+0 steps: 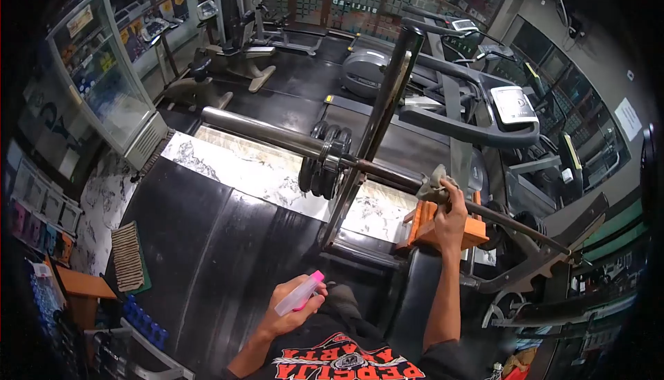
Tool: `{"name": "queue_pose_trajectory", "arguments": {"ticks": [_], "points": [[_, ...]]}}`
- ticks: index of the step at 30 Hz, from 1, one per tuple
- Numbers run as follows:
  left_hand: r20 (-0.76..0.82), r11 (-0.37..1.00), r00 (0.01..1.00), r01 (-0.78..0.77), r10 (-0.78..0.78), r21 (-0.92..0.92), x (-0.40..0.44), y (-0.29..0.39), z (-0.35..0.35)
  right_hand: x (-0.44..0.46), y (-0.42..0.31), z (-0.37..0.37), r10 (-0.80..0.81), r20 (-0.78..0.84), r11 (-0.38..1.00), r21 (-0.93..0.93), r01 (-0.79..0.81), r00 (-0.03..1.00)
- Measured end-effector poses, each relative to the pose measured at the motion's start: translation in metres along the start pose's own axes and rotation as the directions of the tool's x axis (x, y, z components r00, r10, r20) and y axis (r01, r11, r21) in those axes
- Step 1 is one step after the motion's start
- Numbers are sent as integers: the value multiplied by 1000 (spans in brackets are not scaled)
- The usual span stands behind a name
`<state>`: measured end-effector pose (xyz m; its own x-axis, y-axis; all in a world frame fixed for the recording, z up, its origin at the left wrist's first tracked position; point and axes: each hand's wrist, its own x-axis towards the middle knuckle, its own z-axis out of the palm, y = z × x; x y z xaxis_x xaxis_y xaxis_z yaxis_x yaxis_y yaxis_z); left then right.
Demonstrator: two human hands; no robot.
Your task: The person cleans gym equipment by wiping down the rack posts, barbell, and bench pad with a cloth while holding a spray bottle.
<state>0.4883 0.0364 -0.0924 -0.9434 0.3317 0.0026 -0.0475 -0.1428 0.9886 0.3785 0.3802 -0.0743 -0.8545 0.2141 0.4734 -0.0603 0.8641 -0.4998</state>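
Note:
A clear spray bottle with a pink top (299,295) is held in my left hand (294,305), low in front of my shirt. My right hand (451,217) presses a greyish cloth (434,185) on the long metal barbell (387,174), to the right of the upright post. The fingers are closed round the cloth and bar. The bar's thick sleeve (263,131) points to the upper left. Dark weight plates (321,165) hang near the upright rack post (391,96).
An orange wooden stool (474,231) stands below the bar by my right hand. Behind the rack are treadmills (463,120) and exercise bikes (242,55). A glass-door fridge (104,68) is at the left. A striped mat (128,257) lies on the black floor.

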Motion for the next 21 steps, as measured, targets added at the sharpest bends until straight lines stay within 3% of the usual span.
{"name": "queue_pose_trajectory", "arguments": {"ticks": [2, 4, 6, 7, 8, 9, 10, 11, 12, 14, 18, 20, 21], "points": [[-57, 999, 998, 17, -20, -45, -3, 3, 1, 2, -19, -1, 45, -104, 920, 393, 0, 994], [-93, 999, 995, 24, -28, -35, -5, 0, 1, 6, -29, -6, 48, -93, 868, 496, 5, 995], [-125, 999, 992, 28, -32, -29, -1, -2, 3, 13, -31, -7, 74, -50, 726, 688, -19, 996], [-141, 1000, 990, 1, -4, -20, 1, -3, 5, 19, -28, -1, 64, -28, 770, 638, -32, 998], [-156, 1000, 987, -26, 24, -13, 4, -5, 8, 24, -32, 7, 136, 63, 780, 609, -146, 989], [-143, 999, 989, -47, 48, 8, 9, -10, 10, 32, -19, 32, -47, -44, 900, 432, 62, 998], [-148, 998, 987, -55, 56, 7, 14, -9, 18, 37, -30, 41, -159, -13, 966, 204, 159, 987], [-172, 999, 984, -39, 36, -11, 20, -8, 26, 39, -39, 50, -62, 279, 997, 58, 48, 958], [-194, 999, 981, -21, 15, -26, 25, -7, 34, 35, -32, 78, -169, 140, 980, -85, 181, 976], [-196, 999, 980, -25, 32, 36, 35, -8, 49, 34, -32, 93, -180, 58, 979, -86, 184, 982], [-193, 998, 980, -56, 57, 13, 47, -12, 78, 44, -31, 89, -226, 47, 969, -93, 229, 973], [-218, 999, 975, -38, 39, 9, 50, -16, 90, 64, -33, 78, -27, 349, 999, -22, 37, 937], [-225, 999, 974, -38, 39, 12, 52, -18, 95, 76, -24, 83, -14, 412, 995, -87, 54, 911]]}}
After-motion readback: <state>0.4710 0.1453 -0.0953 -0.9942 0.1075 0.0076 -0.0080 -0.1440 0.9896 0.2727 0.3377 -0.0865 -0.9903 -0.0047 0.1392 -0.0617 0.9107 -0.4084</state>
